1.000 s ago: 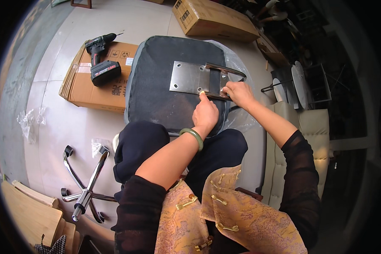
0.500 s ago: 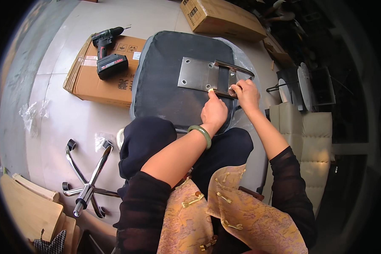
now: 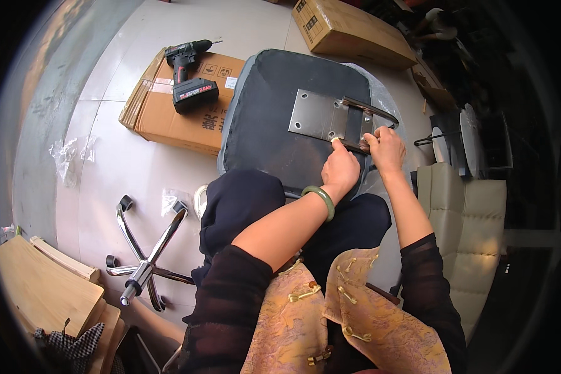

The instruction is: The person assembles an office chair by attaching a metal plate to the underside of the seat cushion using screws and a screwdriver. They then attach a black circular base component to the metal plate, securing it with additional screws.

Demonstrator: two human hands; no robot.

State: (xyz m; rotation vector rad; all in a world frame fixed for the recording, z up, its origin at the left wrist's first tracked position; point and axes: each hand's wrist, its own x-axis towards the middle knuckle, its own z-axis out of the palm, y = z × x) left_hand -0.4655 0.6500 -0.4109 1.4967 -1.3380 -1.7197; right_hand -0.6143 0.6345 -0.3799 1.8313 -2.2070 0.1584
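A dark padded chair seat (image 3: 271, 124) lies underside up in front of my knees. On it sits a metal bracket (image 3: 311, 115), a flat plate with corner holes and two curved bars running to the right. My left hand (image 3: 340, 168), with a green bangle at its wrist, is curled at the plate's near edge, its thumb tip pressed by a corner hole. Farther right, my right hand (image 3: 386, 149) pinches at the near bar beside a small cross plate (image 3: 366, 124). Whatever lies between those fingertips is hidden.
A cordless drill (image 3: 190, 78) rests on a cardboard box (image 3: 174, 131) left of the seat. A chrome chair base (image 3: 146, 265) on casters stands at the lower left, near wooden boards (image 3: 50, 287). Another carton (image 3: 355, 34) lies beyond; a cream padded piece (image 3: 464, 218) is at right.
The whole view has shifted, so everything appears farther right. Both hands keep nearly the same places on the bracket, with the right fingers slightly more curled.
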